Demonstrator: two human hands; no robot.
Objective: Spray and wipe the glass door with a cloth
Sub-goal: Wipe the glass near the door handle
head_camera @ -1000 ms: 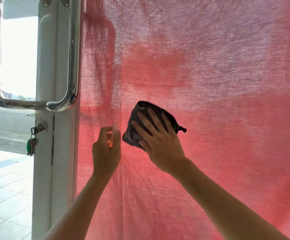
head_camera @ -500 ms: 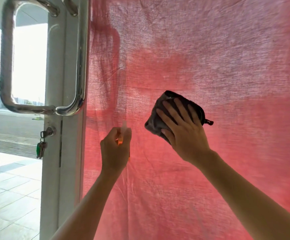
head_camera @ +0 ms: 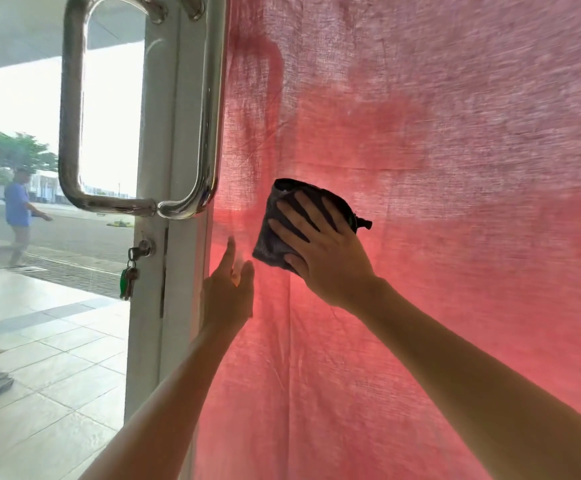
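Head view: dark cloth (head_camera: 275,233) flattened against the glass door (head_camera: 455,140), just right of the steel pull handle (head_camera: 209,109). Pressed there by the right hand (head_camera: 323,251), fingers straight and spread over the fabric, thumb low at the cloth's bottom edge. Small black loop or tag poking out at the cloth's right side. Red woven curtain (head_camera: 438,358) backing the whole pane, sunlit, with darker patches above the cloth. Left hand (head_camera: 228,296) just lower left of the cloth, index finger raised, remaining fingers curled round something small with an orange glint (head_camera: 236,279), possibly a little spray bottle; too blurred to be sure. Further left, white door frame (head_camera: 157,168), a lock with keys (head_camera: 128,275) dangling on a green fob. Beyond the neighbouring pane, pale paving tiles (head_camera: 50,362), a road, trees, and a passer-by (head_camera: 17,213) in a blue shirt.
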